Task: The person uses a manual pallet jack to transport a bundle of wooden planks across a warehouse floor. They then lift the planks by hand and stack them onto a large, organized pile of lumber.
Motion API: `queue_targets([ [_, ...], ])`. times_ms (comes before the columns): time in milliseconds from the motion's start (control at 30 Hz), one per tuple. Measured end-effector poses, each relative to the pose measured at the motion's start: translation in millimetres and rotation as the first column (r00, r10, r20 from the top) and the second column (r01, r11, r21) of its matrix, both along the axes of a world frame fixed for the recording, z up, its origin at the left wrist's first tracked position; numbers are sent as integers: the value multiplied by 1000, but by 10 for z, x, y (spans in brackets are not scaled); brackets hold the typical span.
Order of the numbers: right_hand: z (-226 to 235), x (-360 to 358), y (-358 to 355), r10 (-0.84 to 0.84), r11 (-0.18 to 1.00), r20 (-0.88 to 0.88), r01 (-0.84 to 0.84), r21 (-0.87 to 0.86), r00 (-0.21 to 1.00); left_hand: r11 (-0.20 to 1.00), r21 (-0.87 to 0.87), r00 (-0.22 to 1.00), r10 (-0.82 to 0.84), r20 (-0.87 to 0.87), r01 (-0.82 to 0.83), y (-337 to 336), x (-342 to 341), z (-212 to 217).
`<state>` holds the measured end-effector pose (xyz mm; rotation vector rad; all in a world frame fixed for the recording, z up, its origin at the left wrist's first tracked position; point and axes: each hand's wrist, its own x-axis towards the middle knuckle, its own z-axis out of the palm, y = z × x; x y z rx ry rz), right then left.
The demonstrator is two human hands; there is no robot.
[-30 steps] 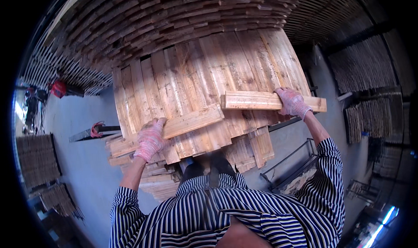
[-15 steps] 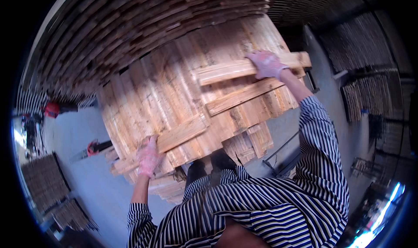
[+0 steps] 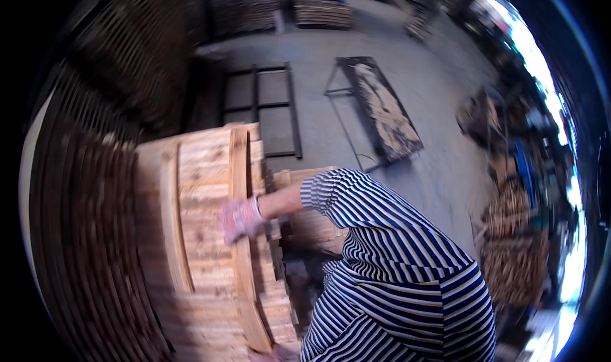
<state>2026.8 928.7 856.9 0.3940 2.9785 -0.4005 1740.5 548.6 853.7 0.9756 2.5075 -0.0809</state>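
Narrow boards laid side by side form a broad wooden layer. My right hand, in a pinkish knit glove, lies over a long wooden slat near the layer's right edge, its fingers curled past the slat's left side; motion blurs them. A second slat runs roughly parallel, further left. Below my right hand, a lower length of slat follows the same edge. At the bottom border, beside that slat's end, a bit of my left hand shows, blurred and mostly cut off, with its fingers hidden.
Tall stacks of boards rise close on the left. Beyond the layer a black metal frame lies on the grey floor, near a low bench with a worn top. Bundled wood is piled at the right.
The view has swung to the right, bringing the bench and metal frame into sight. My left hand has slipped mostly out at the bottom. My right hand still rests on a slat.
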Motion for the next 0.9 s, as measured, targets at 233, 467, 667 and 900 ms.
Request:
queue_targets([
  [233, 480, 2447, -1699, -575, 818, 75, 571, 71, 815, 878, 155, 871, -473, 131, 453, 955, 389, -117],
  [467, 421, 4186, -2237, -832, -55, 406, 785, 618, -377, 886, 244, 900, -426, 91, 394, 1411, 173, 84],
  [667, 308, 2057, -1484, -848, 485, 127, 851, -203, 514, 877, 202, 868, -469, 161, 436, 1381, 216, -15],
  [900, 144, -804, 196, -65, 917, -616, 290, 273, 785, 973, 163, 967, -188, 171, 161, -139, -487, -173],
])
